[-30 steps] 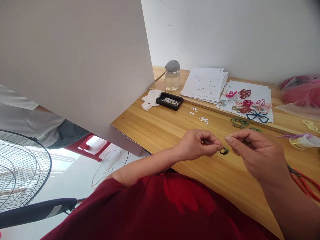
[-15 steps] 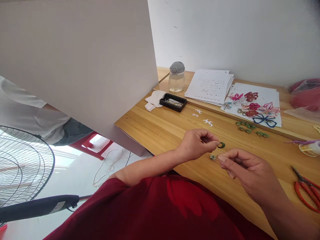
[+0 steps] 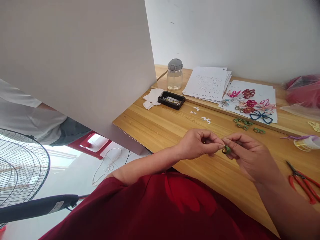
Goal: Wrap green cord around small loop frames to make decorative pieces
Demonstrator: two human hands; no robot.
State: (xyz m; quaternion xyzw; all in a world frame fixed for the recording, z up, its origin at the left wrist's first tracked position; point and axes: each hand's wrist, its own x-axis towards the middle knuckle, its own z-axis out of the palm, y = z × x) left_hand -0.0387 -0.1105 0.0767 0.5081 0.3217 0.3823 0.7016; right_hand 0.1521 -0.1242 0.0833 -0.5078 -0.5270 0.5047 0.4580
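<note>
My left hand point(image 3: 197, 144) and my right hand point(image 3: 250, 154) meet over the wooden table, fingertips nearly touching. Both are closed in a pinch around a small green thread-wrapped curl point(image 3: 226, 150), which shows just below the fingertips. Any fine thread between the fingers is too thin to make out. Several similar green curls point(image 3: 242, 126) lie beyond my right hand. White paper cut-outs point(image 3: 206, 119) rest past my left hand. Red-handled scissors point(image 3: 303, 181) lie with blades apart, right of my right hand.
A black tray point(image 3: 171, 100) of small bits stands beside a water bottle point(image 3: 174, 75). Paper sheets point(image 3: 206, 83) and thread flowers point(image 3: 250, 103) lie along the back. A thread spool point(image 3: 307, 143) sits at right. A grey panel point(image 3: 75, 56) and a fan point(image 3: 22, 170) are at left.
My hands have come together, the right moving up and left to meet the left. The green curl now sits between both sets of fingertips. The view has shifted slightly.
</note>
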